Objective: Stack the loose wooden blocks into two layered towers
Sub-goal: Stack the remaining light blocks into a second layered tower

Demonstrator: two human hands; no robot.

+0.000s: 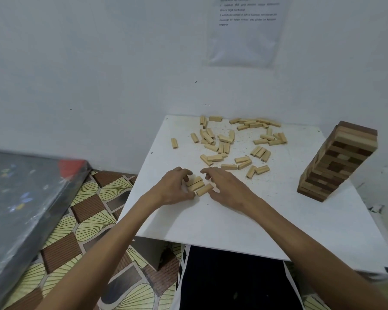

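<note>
- Left hand (175,186): fingers curl round the left end of the row of three blocks (196,184).
- The row lies flat on the white table (233,220), between both hands.
- Right hand (224,184): bent fingers and thumb pinch its right end.
- Loose blocks (233,142) lie beyond; a tower (336,162) stands far right.

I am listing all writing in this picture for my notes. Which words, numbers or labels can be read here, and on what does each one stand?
Sheet of paper on the wall: several printed lines, too blurred to read.
Wooden blocks: no writing visible.
Tower: no writing visible.
Table: only small dark specks, no text.
</note>
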